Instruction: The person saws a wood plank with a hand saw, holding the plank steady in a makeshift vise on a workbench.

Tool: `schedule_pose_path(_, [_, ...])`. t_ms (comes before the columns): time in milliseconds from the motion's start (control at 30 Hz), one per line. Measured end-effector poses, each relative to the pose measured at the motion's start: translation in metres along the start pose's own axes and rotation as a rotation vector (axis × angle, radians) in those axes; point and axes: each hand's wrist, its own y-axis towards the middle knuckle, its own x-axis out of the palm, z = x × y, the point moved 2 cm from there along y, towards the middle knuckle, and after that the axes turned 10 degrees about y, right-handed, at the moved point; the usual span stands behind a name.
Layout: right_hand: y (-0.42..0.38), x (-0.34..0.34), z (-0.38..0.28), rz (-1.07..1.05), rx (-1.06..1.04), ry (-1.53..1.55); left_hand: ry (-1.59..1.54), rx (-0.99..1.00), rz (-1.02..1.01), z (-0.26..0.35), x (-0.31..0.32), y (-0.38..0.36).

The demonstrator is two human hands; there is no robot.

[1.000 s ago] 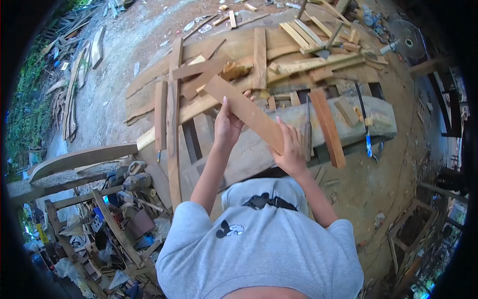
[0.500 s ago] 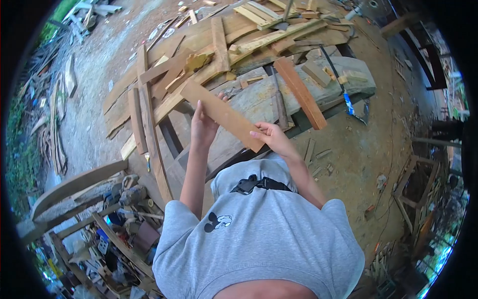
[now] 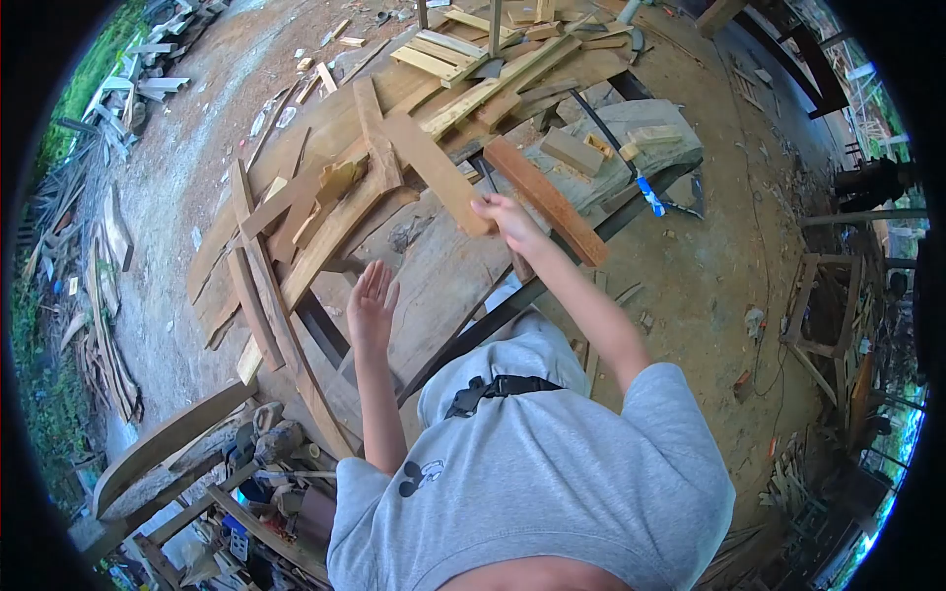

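Note:
A flat, light-brown wooden board (image 3: 430,167) is gripped at its near end by my right hand (image 3: 512,224). Its far end reaches over the timber pile. My left hand (image 3: 372,303) is apart from the board, palm up with fingers stretched, above the near side of the workbench (image 3: 443,281). Just right of my right hand lies a thick reddish-brown wooden block (image 3: 547,201). A tool with a wooden handle is partly hidden behind my right hand and the board.
A saw with a blue-wrapped grip (image 3: 650,197) lies at the bench's right end, near a short wood block (image 3: 572,152). Long planks (image 3: 281,305) cross the left side. Tools and scraps fill a rack (image 3: 251,532) at lower left. A wooden frame (image 3: 823,305) stands at right.
My left hand has let go of the board and opened. My right hand has carried the board slightly up and left. The whole view has shifted.

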Motion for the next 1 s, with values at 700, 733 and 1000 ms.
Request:
schedule_pose_path(700, [0.053, 0.019, -0.055, -0.197, 0.131, 0.133, 0.097, -0.050, 0.033, -0.035, 0.029, 0.029])
schedule_pose_path(733, [0.034, 0.015, -0.052, -0.292, 0.110, 0.025, 0.118, -0.056, -0.030, -0.039, 0.035, 0.031])
schedule_pose_path(1000, [-0.132, -0.019, 0.000, 0.065, -0.256, -0.586, 0.788, 0.016, -0.190, -0.060, 0.075, 0.039])
